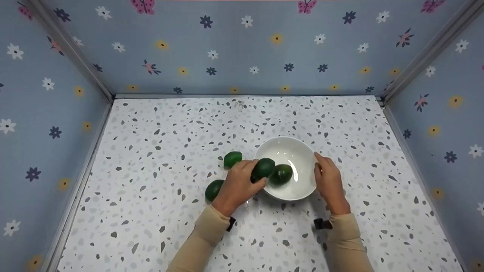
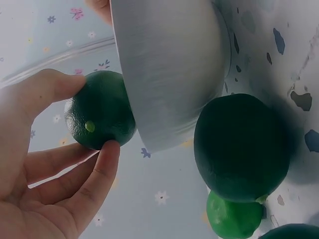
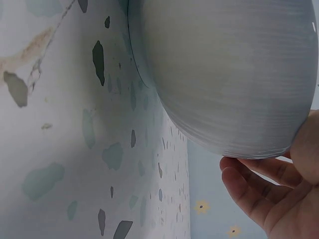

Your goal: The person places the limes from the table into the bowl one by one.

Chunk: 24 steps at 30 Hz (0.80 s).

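My left hand (image 1: 240, 185) holds a dark green, glossy oval fruit (image 1: 263, 169) between thumb and fingers at the left rim of a white bowl (image 1: 289, 147). In the left wrist view this fruit (image 2: 99, 112) shows a small pale stem spot and sits beside the bowl's edge. Another green fruit (image 1: 281, 174) lies inside the bowl. At the opposite rim, my right hand (image 1: 329, 179) grips the bowl, fingertips against the outer wall (image 3: 229, 79). Left of the bowl rest a brighter green fruit (image 1: 232, 159) and a dark one (image 1: 214, 190), partly covered by my left hand.
The left wrist view shows a third loose green fruit near the bowl, a large dark one (image 2: 241, 149). A white speckled tabletop (image 1: 151, 170) lies under everything. Blue flowered panels (image 1: 242, 45) enclose its back and sides.
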### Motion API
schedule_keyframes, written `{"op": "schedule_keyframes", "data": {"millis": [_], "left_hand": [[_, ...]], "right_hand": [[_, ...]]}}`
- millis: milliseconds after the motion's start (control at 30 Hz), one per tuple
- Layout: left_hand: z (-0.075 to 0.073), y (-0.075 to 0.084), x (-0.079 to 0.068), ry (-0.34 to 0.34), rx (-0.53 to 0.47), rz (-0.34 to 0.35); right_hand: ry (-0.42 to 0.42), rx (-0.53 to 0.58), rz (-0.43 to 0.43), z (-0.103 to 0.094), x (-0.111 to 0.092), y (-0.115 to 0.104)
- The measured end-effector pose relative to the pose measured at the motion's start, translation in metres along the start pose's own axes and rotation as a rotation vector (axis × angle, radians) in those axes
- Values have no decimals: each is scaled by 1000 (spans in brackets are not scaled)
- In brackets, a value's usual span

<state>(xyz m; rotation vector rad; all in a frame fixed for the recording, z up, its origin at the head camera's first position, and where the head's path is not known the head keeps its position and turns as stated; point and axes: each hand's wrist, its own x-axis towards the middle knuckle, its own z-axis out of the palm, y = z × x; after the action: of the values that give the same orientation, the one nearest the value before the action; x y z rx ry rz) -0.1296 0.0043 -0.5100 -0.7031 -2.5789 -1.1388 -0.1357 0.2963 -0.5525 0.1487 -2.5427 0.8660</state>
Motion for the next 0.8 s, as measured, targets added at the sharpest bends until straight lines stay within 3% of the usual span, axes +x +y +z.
{"op": "schedule_keyframes", "data": {"millis": [233,567,800], "left_hand": [[6,4,4,-51,76,22],[10,11,6,-156,147,-20],[11,9,4,-145,159,8]], "right_hand": [[-3,0,21,0,0,0],[12,10,1,2,1,2],[17,10,-20,2,1,2]]}}
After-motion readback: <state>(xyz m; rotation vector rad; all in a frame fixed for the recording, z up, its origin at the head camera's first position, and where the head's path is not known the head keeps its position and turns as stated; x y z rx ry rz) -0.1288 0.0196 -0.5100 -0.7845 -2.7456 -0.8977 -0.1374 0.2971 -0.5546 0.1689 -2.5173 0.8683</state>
